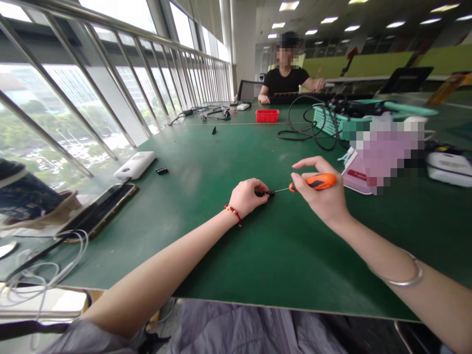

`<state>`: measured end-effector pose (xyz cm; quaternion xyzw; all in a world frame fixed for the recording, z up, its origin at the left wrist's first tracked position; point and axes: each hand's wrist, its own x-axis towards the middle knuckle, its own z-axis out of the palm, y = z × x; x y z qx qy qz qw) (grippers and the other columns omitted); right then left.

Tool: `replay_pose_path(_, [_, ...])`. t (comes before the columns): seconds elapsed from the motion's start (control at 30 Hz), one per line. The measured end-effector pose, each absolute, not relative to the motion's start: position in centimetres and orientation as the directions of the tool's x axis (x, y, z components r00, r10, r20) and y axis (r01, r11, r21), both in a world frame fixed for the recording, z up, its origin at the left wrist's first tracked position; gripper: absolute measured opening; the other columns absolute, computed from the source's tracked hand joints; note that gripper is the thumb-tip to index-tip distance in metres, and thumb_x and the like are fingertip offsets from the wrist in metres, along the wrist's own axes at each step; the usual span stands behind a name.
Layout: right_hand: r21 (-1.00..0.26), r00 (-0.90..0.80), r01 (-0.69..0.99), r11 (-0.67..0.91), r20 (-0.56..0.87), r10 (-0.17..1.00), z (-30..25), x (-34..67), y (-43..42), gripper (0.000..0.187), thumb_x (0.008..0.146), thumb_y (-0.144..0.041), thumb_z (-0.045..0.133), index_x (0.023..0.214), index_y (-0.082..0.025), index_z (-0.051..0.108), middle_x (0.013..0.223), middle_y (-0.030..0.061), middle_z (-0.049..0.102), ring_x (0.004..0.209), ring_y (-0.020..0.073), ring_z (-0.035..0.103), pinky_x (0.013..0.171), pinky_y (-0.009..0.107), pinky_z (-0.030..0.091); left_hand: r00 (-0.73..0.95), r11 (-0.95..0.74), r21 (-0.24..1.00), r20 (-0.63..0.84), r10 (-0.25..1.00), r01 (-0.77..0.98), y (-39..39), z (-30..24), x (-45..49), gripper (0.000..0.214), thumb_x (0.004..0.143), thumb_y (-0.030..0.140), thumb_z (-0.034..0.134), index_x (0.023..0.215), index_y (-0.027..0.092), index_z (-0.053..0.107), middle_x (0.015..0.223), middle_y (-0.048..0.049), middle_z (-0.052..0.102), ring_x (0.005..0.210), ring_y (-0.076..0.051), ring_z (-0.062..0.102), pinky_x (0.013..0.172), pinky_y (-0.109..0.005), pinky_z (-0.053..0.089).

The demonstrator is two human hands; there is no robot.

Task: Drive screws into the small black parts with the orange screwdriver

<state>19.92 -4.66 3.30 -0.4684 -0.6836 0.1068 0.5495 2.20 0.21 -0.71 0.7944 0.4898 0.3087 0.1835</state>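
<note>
Your left hand (248, 196) rests on the green table (228, 255), fingers curled tight around a small black part (268, 193) that sits on the tabletop just in front of you, near the middle. Only the end of the part shows past your fingertips. Your right hand (324, 199) grasps a screwdriver (317, 181) with an orange handle, pinched between thumb and fingers and held almost level. Its thin metal shaft points left and its tip meets the black part.

To your left, near the table edge by the window railing, lie a white power bank (135, 165), a small black block (161, 170) just beside it, and a dark phone (99, 209) closer to you, with white cables (40, 275) trailing off the corner. Farther down the table stand a red tray (267, 115) and a green basket (328, 123) with black cords looped beside it. A person in a black shirt (285, 81) sits at the far end, hands on the table.
</note>
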Motion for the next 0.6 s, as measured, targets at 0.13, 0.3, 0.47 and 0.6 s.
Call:
replay_pose_path(0.13, [-0.607,0.03,0.493,0.623,0.728,0.685,3.13,19.94,-4.38,0.027,0.072,-0.024,0.063,0.096,-0.023,0.052,0.058,-0.0059,0.048,0.048,0.0111,0.047,0.053,0.026,0.041,0.33,-0.453,0.582,0.311,0.892,0.676,0.09,-0.55,2.28,0.014,0.067,0.022,0.064,0.079,0.018,0.069,0.081,-0.0009,0.07,0.076,-0.015,0.064,0.073,-0.025,0.052])
replay_pose_path(0.3, [-0.562,0.025,0.453,0.692,0.784,0.621,2.95,19.84,-4.09,0.046,0.068,-0.025,0.067,0.109,-0.024,0.046,0.075,-0.0013,0.054,0.058,0.0132,0.051,0.054,0.027,0.043,0.324,-0.443,0.59,0.302,0.897,0.675,0.09,-0.53,2.29,0.014,0.066,0.021,0.064,0.079,0.018,0.069,0.081,-0.0005,0.07,0.076,-0.015,0.064,0.073,-0.025,0.051])
replay_pose_path(0.47, [-0.602,0.025,0.53,0.598,0.716,0.698,3.19,19.66,-4.8,0.023,0.074,-0.03,0.064,0.092,-0.022,0.053,0.047,-0.0094,0.039,0.04,0.0088,0.039,0.047,0.024,0.035,0.34,-0.468,0.573,0.322,0.884,0.673,0.2,-0.67,2.19,0.014,0.067,0.022,0.064,0.08,0.018,0.069,0.081,-0.0005,0.07,0.076,-0.014,0.064,0.072,-0.025,0.051])
replay_pose_path(0.6, [-0.605,0.015,0.505,0.616,0.72,0.694,3.19,19.68,-4.79,0.021,0.074,-0.025,0.062,0.094,-0.022,0.053,0.05,-0.0085,0.04,0.043,0.0093,0.041,0.049,0.025,0.036,0.339,-0.462,0.574,0.315,0.887,0.676,0.17,-0.64,2.19,0.013,0.067,0.022,0.064,0.079,0.018,0.069,0.081,-0.0006,0.07,0.076,-0.014,0.064,0.072,-0.024,0.051])
